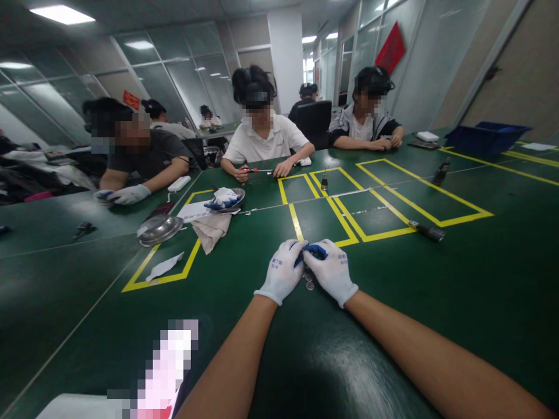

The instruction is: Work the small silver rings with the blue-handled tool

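You are holding your gloved left hand (283, 270) and right hand (332, 270) together just right of the middle of the frame, over the green table (218, 308). The fingers of both hands are curling inward and their tips are sitting close together; whether they are gripping a small part I cannot tell, because the gloves are hiding that spot.

The step in hand seems to be close fingertip handling of small metal pieces (310, 286), which are lying on the table between your hands, on the side toward your wrists. The next move, I judge, is calling for a light pinch and steady wrists, since a brush of the glove could scatter them.

The pieces are looking round, flat and silvery grey, rather like washers. They are forming a short, loose row: the one lowest in the frame is showing most clearly, while those above it are partly hiding between the gloves. Farther right, a dark cylinder (430, 232) is lying beside the yellow tape (467, 219).
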The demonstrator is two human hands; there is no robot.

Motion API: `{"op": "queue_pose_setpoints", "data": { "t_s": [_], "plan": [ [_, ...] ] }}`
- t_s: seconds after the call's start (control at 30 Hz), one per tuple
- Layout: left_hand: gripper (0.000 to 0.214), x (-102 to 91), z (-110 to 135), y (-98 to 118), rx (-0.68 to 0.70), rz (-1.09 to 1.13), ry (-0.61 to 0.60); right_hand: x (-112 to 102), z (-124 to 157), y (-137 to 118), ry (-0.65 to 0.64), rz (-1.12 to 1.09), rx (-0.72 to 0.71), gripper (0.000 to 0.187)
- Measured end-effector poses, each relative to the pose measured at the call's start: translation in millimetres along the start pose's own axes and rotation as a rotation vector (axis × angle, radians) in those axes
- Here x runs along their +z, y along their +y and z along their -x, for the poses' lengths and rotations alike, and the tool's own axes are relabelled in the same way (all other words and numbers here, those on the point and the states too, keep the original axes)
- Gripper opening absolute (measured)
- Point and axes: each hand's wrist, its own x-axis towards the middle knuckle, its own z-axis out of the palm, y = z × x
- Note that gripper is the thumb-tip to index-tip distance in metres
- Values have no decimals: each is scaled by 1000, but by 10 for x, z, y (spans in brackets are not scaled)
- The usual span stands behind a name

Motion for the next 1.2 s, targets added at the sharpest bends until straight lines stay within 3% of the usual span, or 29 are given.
{"op": "queue_pose_setpoints", "data": {
  "t_s": [0.8, 1.03, 1.2],
  "plan": [
    [44, 14, 4, -18, -13, 54, 21, -49, -4, -1, -24, 48, -64, 11],
    [47, 4, 10, -37, -28, 62, 37, -30, -3, 47, 3, 42, -78, 13],
    [46, -33, -6, -60, -65, 87, 77, -41, -6, 55, 89, 47, -75, 12]
  ]
}}
